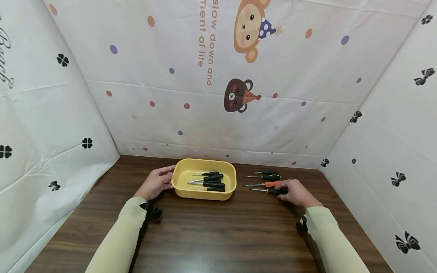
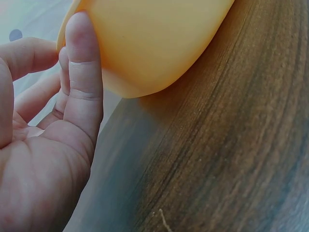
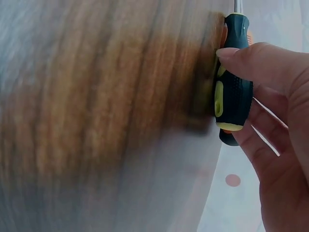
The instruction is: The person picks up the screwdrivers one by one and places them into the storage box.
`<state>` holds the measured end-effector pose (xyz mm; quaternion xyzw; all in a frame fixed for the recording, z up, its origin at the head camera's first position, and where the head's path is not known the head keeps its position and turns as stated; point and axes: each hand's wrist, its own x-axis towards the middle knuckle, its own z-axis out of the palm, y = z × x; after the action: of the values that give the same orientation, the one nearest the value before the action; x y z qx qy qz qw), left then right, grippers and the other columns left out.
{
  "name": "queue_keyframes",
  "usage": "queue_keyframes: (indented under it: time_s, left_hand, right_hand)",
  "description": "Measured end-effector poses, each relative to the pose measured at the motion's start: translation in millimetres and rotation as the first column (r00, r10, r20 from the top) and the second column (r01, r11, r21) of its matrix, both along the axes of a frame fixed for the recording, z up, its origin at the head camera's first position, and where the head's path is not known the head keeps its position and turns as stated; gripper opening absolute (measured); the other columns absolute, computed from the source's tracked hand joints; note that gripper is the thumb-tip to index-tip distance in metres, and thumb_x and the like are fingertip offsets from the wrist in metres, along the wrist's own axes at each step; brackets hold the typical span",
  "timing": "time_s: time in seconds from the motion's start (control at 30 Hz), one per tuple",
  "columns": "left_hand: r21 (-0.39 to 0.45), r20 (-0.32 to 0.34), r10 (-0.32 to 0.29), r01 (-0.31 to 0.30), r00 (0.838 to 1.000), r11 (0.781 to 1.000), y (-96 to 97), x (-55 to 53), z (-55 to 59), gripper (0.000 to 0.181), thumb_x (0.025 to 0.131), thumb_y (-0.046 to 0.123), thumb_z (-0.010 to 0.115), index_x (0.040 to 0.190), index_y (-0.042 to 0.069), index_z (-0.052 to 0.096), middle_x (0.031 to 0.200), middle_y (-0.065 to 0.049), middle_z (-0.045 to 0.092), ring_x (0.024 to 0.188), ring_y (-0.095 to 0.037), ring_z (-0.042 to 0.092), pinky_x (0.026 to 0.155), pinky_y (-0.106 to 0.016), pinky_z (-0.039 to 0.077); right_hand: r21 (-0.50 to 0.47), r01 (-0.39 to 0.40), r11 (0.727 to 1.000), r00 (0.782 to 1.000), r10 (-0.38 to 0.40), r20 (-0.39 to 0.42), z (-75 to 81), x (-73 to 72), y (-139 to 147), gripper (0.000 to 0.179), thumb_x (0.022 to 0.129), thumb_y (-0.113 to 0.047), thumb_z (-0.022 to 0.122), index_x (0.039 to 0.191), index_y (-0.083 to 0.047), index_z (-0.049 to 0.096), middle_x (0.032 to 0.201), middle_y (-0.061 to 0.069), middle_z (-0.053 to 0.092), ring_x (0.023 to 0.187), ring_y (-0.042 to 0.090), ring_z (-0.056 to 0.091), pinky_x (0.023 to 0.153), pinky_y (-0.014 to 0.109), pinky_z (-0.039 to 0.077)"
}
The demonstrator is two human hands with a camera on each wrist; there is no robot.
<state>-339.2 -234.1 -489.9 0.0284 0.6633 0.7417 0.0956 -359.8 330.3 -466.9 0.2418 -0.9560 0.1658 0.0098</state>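
Note:
In the head view a yellow plastic box (image 1: 181,191) stands left of centre with several black-handled screwdrivers (image 1: 213,184) lying in it. At its left end my left hand (image 1: 157,183) holds the rim; close up in the left wrist view, the thumb (image 2: 83,63) lies against the outer wall. To the right, my right hand (image 1: 296,191) pinches the handle of the nearest screwdriver (image 3: 235,104), dark with yellow-green inlays. Its shank points left. Just beyond lies an orange-handled screwdriver (image 1: 272,184), its handle end partly covered by the hand.
Two more dark-handled screwdrivers, a thicker one (image 1: 271,177) and a thin one (image 1: 269,173), lie farther back on the brown wooden table (image 1: 211,235). White printed cloth (image 1: 191,125) rises behind the table and along both sides.

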Motion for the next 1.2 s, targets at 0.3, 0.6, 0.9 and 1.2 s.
queue_keyframes:
  time_s: [0.3,0.6,0.9,1.2]
  left_hand:
    - [-0.007,0.015,0.018,-0.018,1.000,1.000,0.1,-0.4,2.3,0.056,0.104,0.008,0.057,0.157,0.003,0.039,0.099,-0.004,0.064,0.074,-0.012,0.068,0.072,-0.027,0.063]
    - [0.005,0.011,-0.001,0.001,1.000,1.000,-0.6,-0.8,1.8,0.057,0.104,0.007,0.056,0.158,0.002,0.037,0.098,-0.003,0.065,0.075,-0.012,0.069,0.072,-0.026,0.063]
    - [0.007,0.009,-0.011,0.011,1.000,1.000,-2.1,0.2,0.7,0.058,0.104,0.008,0.056,0.158,0.002,0.036,0.096,-0.001,0.065,0.074,-0.011,0.068,0.072,-0.026,0.063]
    - [0.005,0.008,-0.005,0.005,1.000,1.000,-1.2,0.6,1.7,0.057,0.104,0.008,0.057,0.158,0.002,0.037,0.098,-0.003,0.065,0.075,-0.012,0.068,0.072,-0.026,0.063]
  right_hand:
    - [0.018,0.005,1.000,1.000,-0.005,0.013,1.3,-2.2,-1.4,0.027,0.081,-0.005,0.083,0.106,-0.013,0.080,0.112,0.009,0.076,0.112,0.037,0.067,0.092,0.054,0.057]
    - [0.002,0.019,1.000,0.998,-0.019,0.056,3.8,-0.2,-1.9,0.025,0.081,-0.003,0.082,0.104,-0.014,0.081,0.112,0.009,0.076,0.109,0.035,0.067,0.090,0.053,0.057]
    - [-0.065,0.026,0.998,0.998,-0.023,0.054,2.2,3.9,0.4,0.022,0.082,-0.010,0.085,0.103,-0.017,0.082,0.112,0.007,0.077,0.113,0.039,0.066,0.092,0.055,0.056]
    - [-0.168,0.087,0.982,0.992,-0.069,0.109,2.5,10.2,1.7,0.022,0.084,-0.021,0.085,0.106,-0.021,0.081,0.116,0.007,0.076,0.118,0.038,0.064,0.094,0.054,0.057]
